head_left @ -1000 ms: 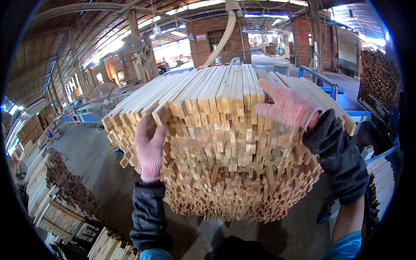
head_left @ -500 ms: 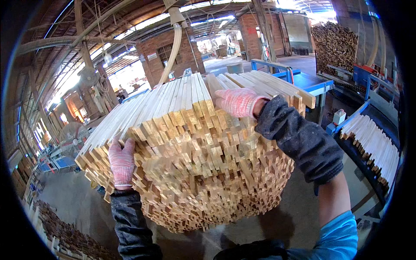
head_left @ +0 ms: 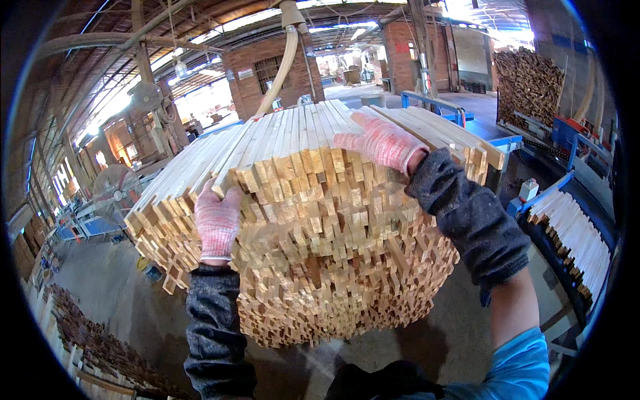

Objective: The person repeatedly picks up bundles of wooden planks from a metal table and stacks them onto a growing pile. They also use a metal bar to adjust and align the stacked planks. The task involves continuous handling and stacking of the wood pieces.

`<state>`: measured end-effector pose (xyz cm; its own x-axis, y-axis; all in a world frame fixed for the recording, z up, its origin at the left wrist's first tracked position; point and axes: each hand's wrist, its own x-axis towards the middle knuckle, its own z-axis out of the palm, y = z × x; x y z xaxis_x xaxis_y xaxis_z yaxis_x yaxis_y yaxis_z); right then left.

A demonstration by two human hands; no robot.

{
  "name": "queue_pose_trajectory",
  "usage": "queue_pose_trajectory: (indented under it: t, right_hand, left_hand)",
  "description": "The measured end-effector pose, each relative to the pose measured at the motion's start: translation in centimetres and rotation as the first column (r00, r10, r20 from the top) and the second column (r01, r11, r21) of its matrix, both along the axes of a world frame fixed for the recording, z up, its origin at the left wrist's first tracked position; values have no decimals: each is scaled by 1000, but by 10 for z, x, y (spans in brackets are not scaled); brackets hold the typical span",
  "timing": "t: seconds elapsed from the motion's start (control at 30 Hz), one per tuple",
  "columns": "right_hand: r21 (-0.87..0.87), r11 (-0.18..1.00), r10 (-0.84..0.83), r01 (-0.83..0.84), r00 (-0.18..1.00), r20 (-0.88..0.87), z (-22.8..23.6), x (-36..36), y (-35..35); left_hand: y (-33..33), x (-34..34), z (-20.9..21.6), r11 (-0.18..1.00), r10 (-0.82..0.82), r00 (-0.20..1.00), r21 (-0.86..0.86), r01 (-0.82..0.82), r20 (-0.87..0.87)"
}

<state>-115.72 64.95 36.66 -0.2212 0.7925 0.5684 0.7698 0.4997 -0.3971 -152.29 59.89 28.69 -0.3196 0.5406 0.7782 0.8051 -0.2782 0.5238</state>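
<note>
A thick stack of pale wooden strips (head_left: 300,160) lies before me, with the cut ends facing me. My left hand (head_left: 218,223), in a pink-and-white knit glove, presses against the ends at the left side of a raised top group of strips. Its thumb and fingers are apart. My right hand (head_left: 385,141), gloved alike, lies over the right side of that group, its fingers stretched across the top and its thumb spread to the left. Its fingertips rest near a gap between the raised group and the strips further right.
A blue-framed conveyor (head_left: 567,180) at the right holds another row of strips (head_left: 573,233). Stacked wood (head_left: 527,83) stands at the far right. A pale duct (head_left: 283,67) hangs behind the stack, and a fan (head_left: 115,187) stands at left. More strips (head_left: 100,340) lie lower left.
The view has turned slightly to the left. My right hand has shifted leftward relative to the strips, its fingers now reaching over the group's edge. My left hand stays at the group's left side.
</note>
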Motion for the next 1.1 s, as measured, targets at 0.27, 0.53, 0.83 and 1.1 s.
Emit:
queue_pose_trajectory:
  t: [0.27,0.53,0.83,1.1]
  right_hand:
    - [63,998,-13,23,988,-152,-10,2,-74]
    - [43,938,288,-344,703,-650,-45,43,-153]
    - [-57,782,576,-621,755,-313,-10,60,-53]
    - [-281,534,121,-797,401,-908,-46,19,-80]
  left_hand:
    - [-75,11,15,965,-256,945,-10,264,202]
    - [-160,-45,-26,717,-690,670,136,683,272]
    - [-16,-29,10,358,-729,56,311,880,682]
    - [-52,-31,-14,475,-666,165,242,846,728]
